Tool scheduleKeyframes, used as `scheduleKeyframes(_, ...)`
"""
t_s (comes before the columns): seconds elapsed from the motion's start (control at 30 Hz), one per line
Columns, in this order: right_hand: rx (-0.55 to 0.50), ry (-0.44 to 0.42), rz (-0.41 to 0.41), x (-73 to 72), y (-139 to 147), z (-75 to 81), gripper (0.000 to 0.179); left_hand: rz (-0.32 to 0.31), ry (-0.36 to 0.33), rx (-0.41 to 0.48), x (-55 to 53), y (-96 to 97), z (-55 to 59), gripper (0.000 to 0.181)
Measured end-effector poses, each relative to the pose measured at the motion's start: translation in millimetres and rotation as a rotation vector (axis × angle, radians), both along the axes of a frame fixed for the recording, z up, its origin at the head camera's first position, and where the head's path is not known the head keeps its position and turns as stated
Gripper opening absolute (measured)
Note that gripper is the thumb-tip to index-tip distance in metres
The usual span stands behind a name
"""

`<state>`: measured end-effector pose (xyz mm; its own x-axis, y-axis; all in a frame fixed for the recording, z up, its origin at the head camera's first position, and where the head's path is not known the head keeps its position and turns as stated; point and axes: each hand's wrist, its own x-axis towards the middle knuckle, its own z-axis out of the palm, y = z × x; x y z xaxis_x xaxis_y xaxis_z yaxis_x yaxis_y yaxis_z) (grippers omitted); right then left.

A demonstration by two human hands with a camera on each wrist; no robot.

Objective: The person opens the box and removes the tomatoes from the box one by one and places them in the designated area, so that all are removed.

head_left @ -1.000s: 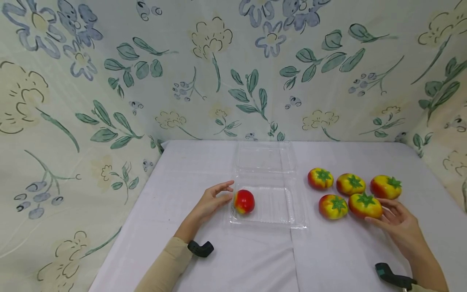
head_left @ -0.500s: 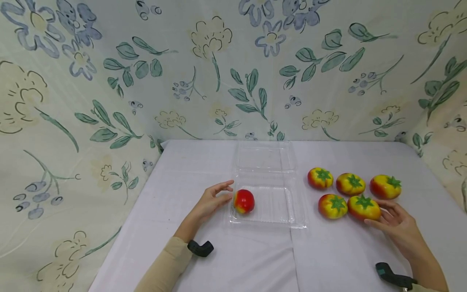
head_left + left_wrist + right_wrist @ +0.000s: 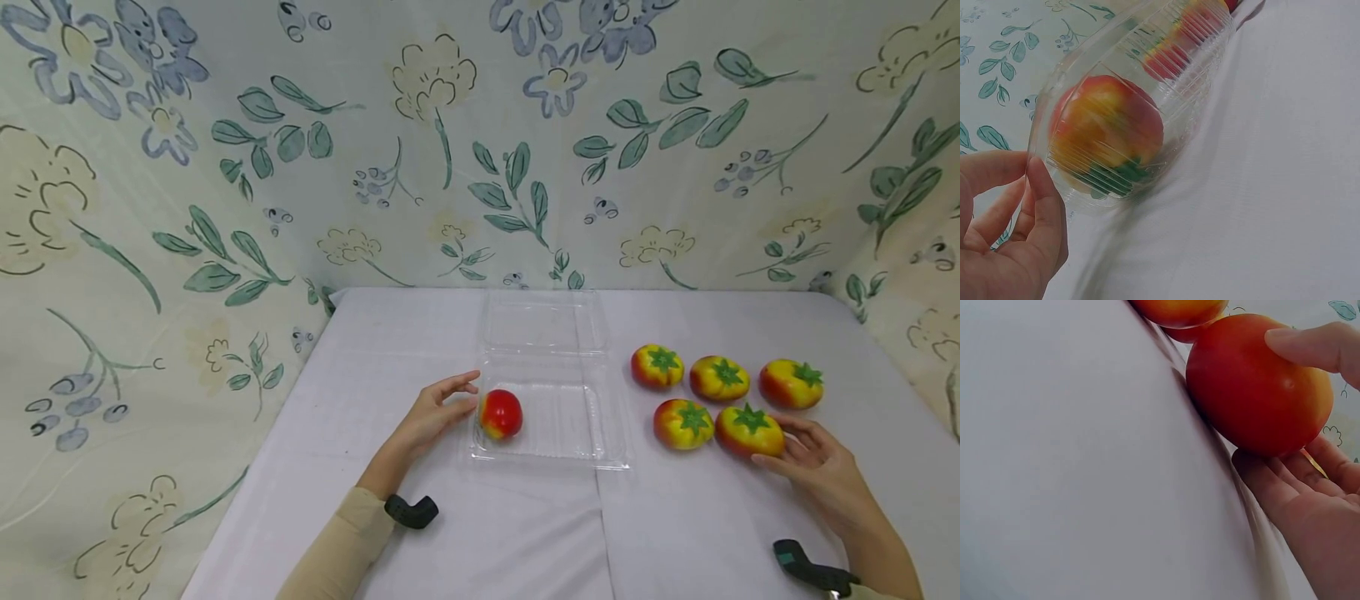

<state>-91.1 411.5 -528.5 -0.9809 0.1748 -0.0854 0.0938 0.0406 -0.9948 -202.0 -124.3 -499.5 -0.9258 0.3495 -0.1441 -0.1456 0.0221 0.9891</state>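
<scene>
A clear plastic clamshell container (image 3: 555,460) lies with its lid folded back on the table. One red tomato (image 3: 501,414) sits at the left of its base. My left hand (image 3: 431,417) pinches the container's left rim (image 3: 1041,115) between thumb and finger, as the left wrist view shows. Over on the right, my right hand (image 3: 821,462) grips a red-and-yellow tomato (image 3: 750,431) with a green star-shaped top. In the right wrist view the thumb lies on one side of this tomato (image 3: 1257,387) and the fingers curl under the other, low by the cloth.
Several more tomatoes stand in two rows right of the container, one tomato (image 3: 684,424) close beside the gripped one and another tomato (image 3: 792,384) behind it. White cloth (image 3: 525,533) covers the table. A floral curtain (image 3: 420,167) hangs along the back and sides.
</scene>
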Motion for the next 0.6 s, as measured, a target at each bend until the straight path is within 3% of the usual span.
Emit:
scheduleKeyframes(0.33, -0.147, 0.03, 0.049, -0.3, 5.3, -4.8, 0.063, 0.0, 0.005, -0.022, 0.9, -1.1, 0.1, 0.052)
scheduleKeyframes(0.6, -0.199, 0.031, 0.067, -0.6, 6.0, -5.6, 0.065, 0.001, 0.007, -0.025, 1.1, -1.5, 0.2, 0.051)
